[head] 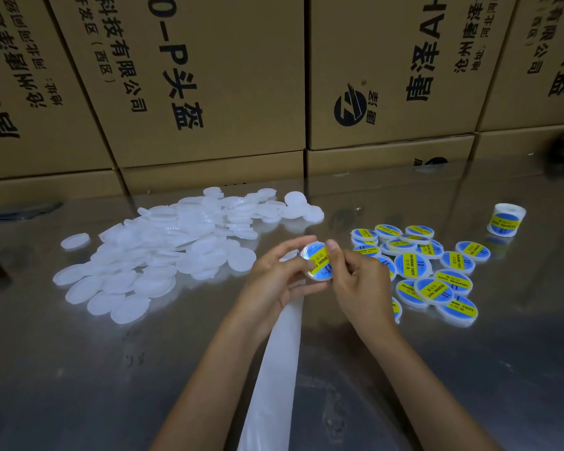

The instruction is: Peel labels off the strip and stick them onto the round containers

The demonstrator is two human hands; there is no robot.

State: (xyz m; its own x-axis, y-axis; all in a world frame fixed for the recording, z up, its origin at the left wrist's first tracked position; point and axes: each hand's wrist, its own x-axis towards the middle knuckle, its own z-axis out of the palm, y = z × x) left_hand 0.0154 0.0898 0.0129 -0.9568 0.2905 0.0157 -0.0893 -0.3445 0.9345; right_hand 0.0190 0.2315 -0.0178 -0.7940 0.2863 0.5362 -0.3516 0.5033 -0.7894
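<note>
A: Where is the container now?
B: In the centre of the frame. The left hand (275, 271) holds the round container (318, 262) with curled fingers, and the right hand (358, 281) pinches its blue and yellow label (319, 260) with the thumb.
A: And the strip?
B: The white strip (274, 369) runs from under the hands to the lower edge. Unlabelled containers (163, 255) lie at centre left, labelled containers (430, 271) at centre right, on the metal table (79, 369).

Far side: stacked cardboard boxes (209, 76) printed with black characters, forming a wall across the whole width.
Work surface: shiny metal table (79, 369), reflecting the boxes.
Light: dim, with soft glare on the table.
</note>
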